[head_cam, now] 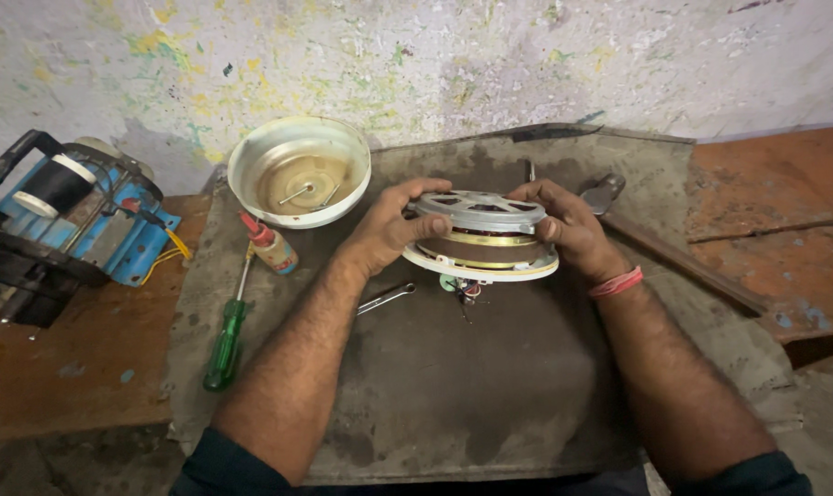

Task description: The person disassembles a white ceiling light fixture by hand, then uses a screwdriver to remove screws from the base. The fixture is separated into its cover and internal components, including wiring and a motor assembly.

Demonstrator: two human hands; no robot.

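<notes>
Both hands are gripping the round fan motor point(483, 237) near the desk's point(490, 386) far edge: left hand point(391, 230) and right hand point(566, 223) fingers curling closed around opposite rims. Keeping it level probably spares the wires point(462, 292) dangling beneath.

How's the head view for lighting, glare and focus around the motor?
Head view: dim, soft light, no hard shadows; mild sheen on the fan motor's grey top cover, no blown glare; left hand and right hand sharp; wide-angle stretch at the corners; winding machine at left dark.
</notes>
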